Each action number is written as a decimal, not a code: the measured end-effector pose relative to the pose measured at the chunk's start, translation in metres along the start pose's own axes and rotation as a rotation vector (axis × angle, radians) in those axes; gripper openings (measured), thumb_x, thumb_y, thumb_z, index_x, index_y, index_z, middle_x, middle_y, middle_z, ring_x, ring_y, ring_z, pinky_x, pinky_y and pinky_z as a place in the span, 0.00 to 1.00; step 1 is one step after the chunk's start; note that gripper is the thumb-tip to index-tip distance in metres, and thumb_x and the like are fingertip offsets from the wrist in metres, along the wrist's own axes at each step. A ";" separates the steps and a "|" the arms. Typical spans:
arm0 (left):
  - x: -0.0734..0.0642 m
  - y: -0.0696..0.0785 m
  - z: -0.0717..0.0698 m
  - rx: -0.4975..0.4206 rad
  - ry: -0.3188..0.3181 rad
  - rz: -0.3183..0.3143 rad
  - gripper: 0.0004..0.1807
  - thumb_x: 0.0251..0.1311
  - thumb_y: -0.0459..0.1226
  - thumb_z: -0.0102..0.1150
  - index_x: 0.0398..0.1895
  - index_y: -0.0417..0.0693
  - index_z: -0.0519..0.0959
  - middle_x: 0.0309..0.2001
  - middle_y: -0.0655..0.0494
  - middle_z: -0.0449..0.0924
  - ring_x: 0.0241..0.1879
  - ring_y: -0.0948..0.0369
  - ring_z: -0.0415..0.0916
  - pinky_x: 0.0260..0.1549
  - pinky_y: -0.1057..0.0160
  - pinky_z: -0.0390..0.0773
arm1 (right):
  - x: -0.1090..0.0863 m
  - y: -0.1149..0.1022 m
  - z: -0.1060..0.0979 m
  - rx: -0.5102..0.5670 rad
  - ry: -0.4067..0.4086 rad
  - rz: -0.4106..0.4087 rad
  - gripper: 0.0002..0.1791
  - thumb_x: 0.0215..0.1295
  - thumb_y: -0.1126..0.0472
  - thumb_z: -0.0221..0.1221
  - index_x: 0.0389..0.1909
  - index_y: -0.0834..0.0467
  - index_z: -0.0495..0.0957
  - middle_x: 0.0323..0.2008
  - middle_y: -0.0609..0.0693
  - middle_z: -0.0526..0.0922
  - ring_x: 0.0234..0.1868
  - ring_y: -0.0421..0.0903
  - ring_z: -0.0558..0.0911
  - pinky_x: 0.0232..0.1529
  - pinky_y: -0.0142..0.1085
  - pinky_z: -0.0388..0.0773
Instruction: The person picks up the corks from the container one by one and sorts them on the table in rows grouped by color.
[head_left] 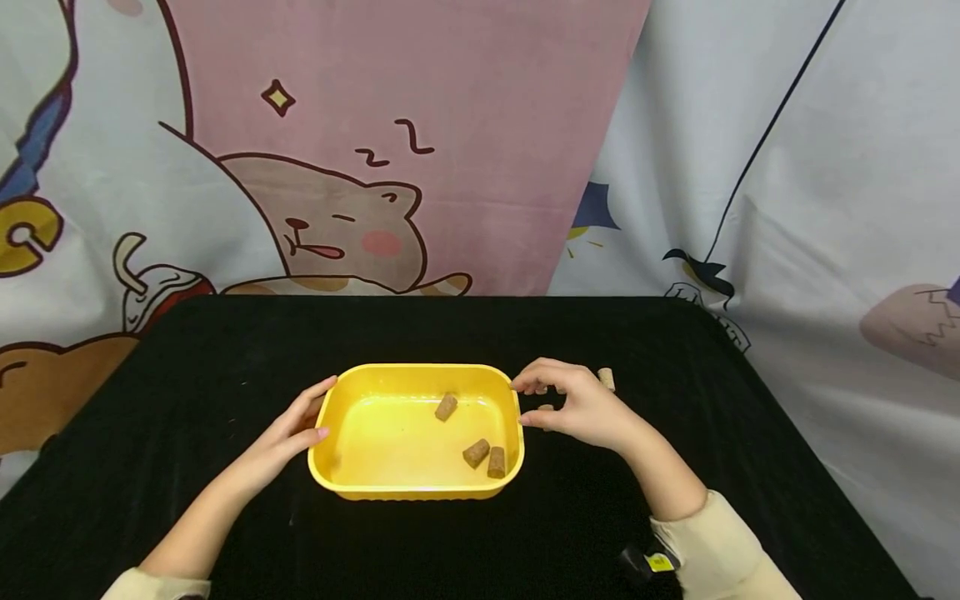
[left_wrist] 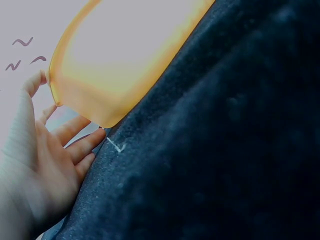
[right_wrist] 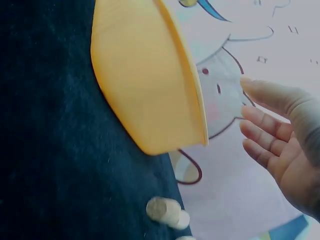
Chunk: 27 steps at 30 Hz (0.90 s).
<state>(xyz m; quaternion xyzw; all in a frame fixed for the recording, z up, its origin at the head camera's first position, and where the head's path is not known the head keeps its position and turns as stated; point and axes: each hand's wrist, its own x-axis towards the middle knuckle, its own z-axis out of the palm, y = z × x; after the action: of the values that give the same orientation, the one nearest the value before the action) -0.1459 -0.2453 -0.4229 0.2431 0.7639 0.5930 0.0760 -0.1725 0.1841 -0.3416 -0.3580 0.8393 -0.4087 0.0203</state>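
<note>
A shallow yellow plastic tray (head_left: 390, 488) rests on black cloth, holding three brown corks (head_left: 446, 407) in its right half. At the tray's left end, my left hand (head_left: 288, 429) holds it with the thumb at the rim. The left wrist view shows the other fingers (left_wrist: 82, 147) against the outside of the tray wall. By the right end is my right hand (head_left: 573, 404), thumb and fingers spread apart and slightly bent. In the right wrist view this hand (right_wrist: 285, 145) is apart from the tray (right_wrist: 145, 75), with nothing in it.
A pale cork (head_left: 606, 379) lies behind the right hand, with more partly hidden by its fingers. The right wrist view shows corks (right_wrist: 162, 210) beside the tray. Black cloth (head_left: 420, 550) covers the table, and a printed cartoon curtain (head_left: 480, 125) hangs behind.
</note>
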 end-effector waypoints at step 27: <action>0.001 -0.004 -0.001 0.014 0.005 -0.016 0.32 0.69 0.32 0.43 0.74 0.41 0.46 0.66 0.29 0.56 0.55 0.53 0.71 0.47 0.62 0.75 | 0.064 -0.016 0.035 -0.091 -0.591 -0.023 0.17 0.53 0.70 0.65 0.46 0.59 0.81 0.43 0.50 0.81 0.46 0.47 0.78 0.50 0.38 0.73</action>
<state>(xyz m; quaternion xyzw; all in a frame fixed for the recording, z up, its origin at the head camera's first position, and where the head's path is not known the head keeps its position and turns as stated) -0.1483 -0.2468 -0.4265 0.2362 0.7700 0.5877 0.0771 -0.1990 0.1149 -0.3367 -0.4717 0.8102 -0.2489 0.2431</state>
